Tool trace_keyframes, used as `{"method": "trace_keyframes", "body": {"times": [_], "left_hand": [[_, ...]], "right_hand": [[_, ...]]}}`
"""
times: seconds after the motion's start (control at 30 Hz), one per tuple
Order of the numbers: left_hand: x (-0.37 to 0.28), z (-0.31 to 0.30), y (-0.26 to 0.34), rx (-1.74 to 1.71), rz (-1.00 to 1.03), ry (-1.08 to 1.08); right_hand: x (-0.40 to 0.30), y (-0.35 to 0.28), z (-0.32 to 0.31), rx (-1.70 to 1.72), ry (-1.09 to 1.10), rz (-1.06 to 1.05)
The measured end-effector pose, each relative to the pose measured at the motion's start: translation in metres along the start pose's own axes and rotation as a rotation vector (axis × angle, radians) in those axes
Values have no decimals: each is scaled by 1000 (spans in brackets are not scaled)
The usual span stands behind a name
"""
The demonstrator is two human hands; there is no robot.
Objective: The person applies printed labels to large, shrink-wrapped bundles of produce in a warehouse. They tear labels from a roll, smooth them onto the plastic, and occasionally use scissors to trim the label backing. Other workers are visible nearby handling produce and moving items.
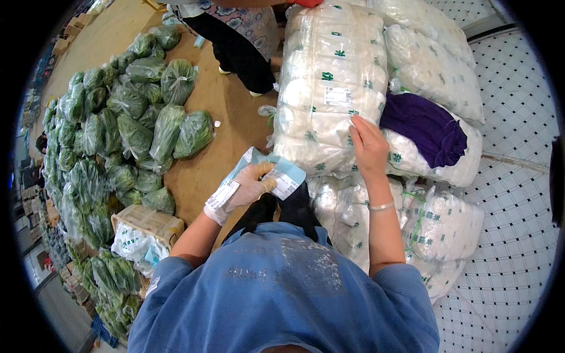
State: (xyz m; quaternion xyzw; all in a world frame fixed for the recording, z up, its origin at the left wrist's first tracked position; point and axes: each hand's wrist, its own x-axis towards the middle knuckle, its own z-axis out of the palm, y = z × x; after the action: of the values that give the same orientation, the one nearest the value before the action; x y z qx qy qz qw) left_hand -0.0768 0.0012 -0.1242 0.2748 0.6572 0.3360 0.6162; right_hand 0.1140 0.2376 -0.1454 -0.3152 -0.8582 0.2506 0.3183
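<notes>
My left hand (247, 187), in a thin translucent glove, grips a strip of printed labels on light blue backing paper (291, 174). Another white printed label (223, 194) lies over the glove near the wrist. My right hand (371, 143) is bare, with a bracelet (381, 206) on the wrist. Its fingertips rest at the near part of a large clear plastic bale of white packs (326, 119). Whether they pinch the film or anything else is hard to tell. A white label (338, 96) sits on the bale just beyond those fingers.
A dark purple cloth (423, 128) lies over another bale to the right. More wrapped bales (446, 225) are stacked close by. Bagged green vegetables (132, 101) cover the floor at left, beside a box with plastic bags (150, 223). Another person in black trousers (238, 48) stands ahead.
</notes>
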Motion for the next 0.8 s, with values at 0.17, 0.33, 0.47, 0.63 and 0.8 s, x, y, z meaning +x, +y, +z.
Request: {"method": "trace_keyframes", "body": {"times": [0.17, 0.33, 0.47, 0.63, 0.8], "left_hand": [[-4, -4, 14, -316, 107, 84], [-9, -14, 17, -492, 269, 190], [-17, -23, 27, -531, 389, 191], [-20, -14, 31, -389, 413, 66], [-37, -7, 27, -517, 391, -118]], "right_hand": [[-18, 23, 54, -358, -180, -404], [-38, -10, 51, -469, -399, -233], [-72, -45, 37, -380, -275, -4], [-78, -118, 20, 536, -270, 436], [-63, -134, 19, 1099, -276, 785]]}}
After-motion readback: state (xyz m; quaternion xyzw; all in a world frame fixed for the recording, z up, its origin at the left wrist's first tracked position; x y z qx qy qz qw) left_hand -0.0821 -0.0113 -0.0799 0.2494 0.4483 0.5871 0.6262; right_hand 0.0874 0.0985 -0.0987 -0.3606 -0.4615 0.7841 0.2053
